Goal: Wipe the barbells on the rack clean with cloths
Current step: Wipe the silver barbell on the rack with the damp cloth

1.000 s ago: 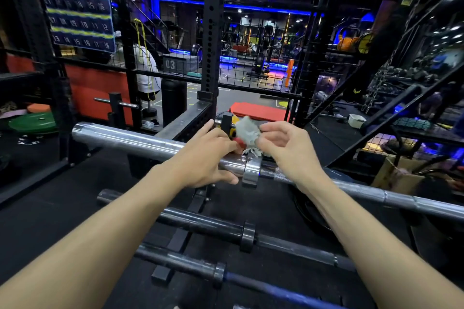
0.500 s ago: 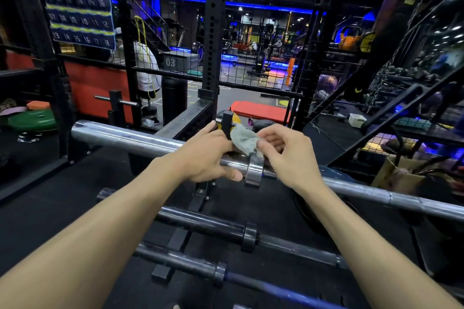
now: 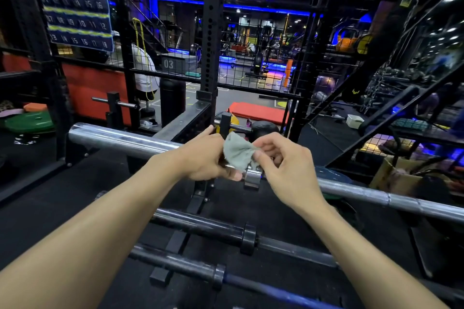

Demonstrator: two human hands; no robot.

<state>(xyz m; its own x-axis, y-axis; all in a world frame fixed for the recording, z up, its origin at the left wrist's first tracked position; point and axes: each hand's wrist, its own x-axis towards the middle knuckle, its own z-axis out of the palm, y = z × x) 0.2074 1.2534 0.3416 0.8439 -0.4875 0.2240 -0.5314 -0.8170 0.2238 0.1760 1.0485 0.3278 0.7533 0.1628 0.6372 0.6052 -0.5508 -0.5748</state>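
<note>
A silver barbell point(image 3: 120, 139) lies across the top of the rack, running from the left to the lower right. My left hand point(image 3: 204, 158) is wrapped around its sleeve just left of the shiny collar point(image 3: 252, 177). My right hand point(image 3: 283, 165) pinches a small grey-green cloth point(image 3: 237, 152) above the collar, between the two hands. Two dark barbells rest on lower rungs: one point(image 3: 200, 224) in the middle and one point(image 3: 175, 264) nearest me.
A black perforated upright point(image 3: 213, 32) rises behind the bar with wire mesh on both sides. Green plates point(image 3: 30, 121) lie at the left, a red mat point(image 3: 258, 113) beyond the rack, a cardboard box point(image 3: 394, 178) at the right. A person sits behind the mesh.
The cloth has been drawn out and spread between my hands above the collar. My left hand has kept its grip on the sleeve.
</note>
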